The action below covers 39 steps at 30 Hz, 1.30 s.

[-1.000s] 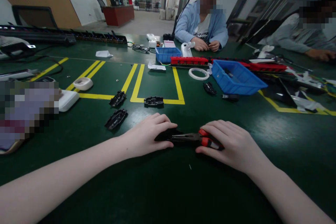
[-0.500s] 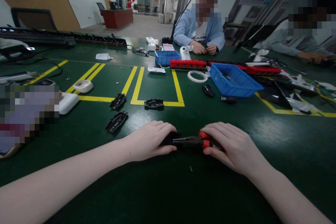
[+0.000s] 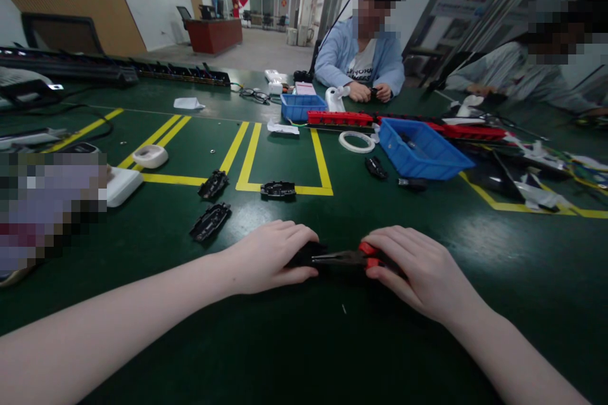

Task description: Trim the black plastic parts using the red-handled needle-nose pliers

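My right hand (image 3: 412, 261) is closed round the red handles of a pair of needle-nose pliers (image 3: 346, 257), whose jaws point left. My left hand (image 3: 280, 255) grips a black plastic part (image 3: 304, 254) between thumb and fingers, and most of that part is hidden. The tips of the pliers meet the part's right end. Farther up the green table lie similar black plastic shells: one shell (image 3: 210, 221) beyond my left wrist, a second shell (image 3: 213, 184) above it, and a third shell (image 3: 278, 189) on the yellow tape.
A blue bin (image 3: 422, 150) stands at the right, with a white tape roll (image 3: 356, 142) beside it. Behind are a smaller blue bin (image 3: 303, 106) and red strips (image 3: 339, 118). A white box (image 3: 124, 186) lies left. Two people sit across the table.
Both my hands keep nearly the same pose, with the pliers still at the black part. Across the table, the person at the right has shifted their arms.
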{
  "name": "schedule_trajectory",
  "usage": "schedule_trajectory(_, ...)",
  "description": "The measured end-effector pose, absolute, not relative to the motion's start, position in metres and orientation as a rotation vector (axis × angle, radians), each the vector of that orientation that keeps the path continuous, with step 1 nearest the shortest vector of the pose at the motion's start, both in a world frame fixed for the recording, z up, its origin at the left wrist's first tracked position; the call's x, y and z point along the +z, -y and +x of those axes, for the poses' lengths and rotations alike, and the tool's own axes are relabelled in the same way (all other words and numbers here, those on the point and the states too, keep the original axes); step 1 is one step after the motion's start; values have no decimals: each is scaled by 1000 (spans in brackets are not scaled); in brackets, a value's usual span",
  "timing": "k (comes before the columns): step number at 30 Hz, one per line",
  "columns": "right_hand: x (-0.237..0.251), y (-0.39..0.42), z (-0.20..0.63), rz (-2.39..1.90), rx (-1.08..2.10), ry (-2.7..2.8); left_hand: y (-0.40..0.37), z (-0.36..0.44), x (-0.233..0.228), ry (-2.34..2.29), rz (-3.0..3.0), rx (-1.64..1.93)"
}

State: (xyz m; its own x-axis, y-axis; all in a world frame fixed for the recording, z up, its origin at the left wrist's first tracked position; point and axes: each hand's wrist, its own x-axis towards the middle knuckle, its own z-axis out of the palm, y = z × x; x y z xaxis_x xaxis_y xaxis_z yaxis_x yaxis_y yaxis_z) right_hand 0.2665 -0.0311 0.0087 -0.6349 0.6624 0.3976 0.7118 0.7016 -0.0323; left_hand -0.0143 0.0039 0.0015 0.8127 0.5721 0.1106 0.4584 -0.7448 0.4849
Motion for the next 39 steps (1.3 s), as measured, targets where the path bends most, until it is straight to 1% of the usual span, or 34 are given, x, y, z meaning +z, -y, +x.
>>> schedule_trajectory(7,17,33,257,-1120,-202,2524,-5,-14,3,-745,2562,327)
schedule_trajectory(12,21,35,253,-1138,-148,2533,-5,-14,3,-735,2573,318)
schedule_trajectory(39,23,42,247,-1175,-90,2529,-4,-13,5,-776,2514,302)
